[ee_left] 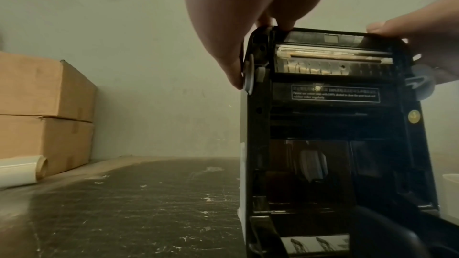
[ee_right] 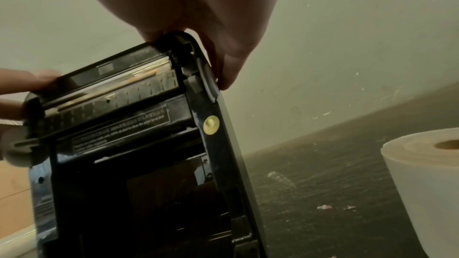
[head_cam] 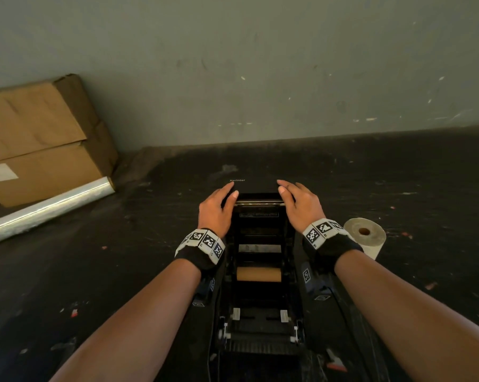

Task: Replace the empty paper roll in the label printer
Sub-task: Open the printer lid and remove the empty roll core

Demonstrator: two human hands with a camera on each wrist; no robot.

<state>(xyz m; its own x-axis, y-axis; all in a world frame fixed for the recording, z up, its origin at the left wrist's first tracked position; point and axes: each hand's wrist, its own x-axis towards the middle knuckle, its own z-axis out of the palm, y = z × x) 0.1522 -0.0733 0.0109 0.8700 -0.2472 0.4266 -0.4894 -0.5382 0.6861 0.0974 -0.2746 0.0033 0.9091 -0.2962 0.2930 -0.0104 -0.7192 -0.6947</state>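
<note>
A black label printer (head_cam: 260, 340) stands on the dark worktop with its lid (head_cam: 257, 186) swung up and back. Inside the bay lies a bare brown cardboard core (head_cam: 259, 274). My left hand (head_cam: 227, 193) grips the lid's top left corner, fingers over its back and thumb on the front edge. My right hand (head_cam: 286, 191) grips the top right corner the same way. The left wrist view shows the left hand (ee_left: 248, 36) against the lid's (ee_left: 332, 95) side. The right hand (ee_right: 198, 46) curls over the lid (ee_right: 124, 125). A full white paper roll (head_cam: 365, 235) (ee_right: 427, 174) stands on end right of the printer.
Two stacked cardboard boxes (head_cam: 39, 139) lean against the grey wall at the back left. A long roll of clear film (head_cam: 48, 208) lies in front of them. The dark worktop (head_cam: 398, 175) is scuffed and dotted with small paper scraps.
</note>
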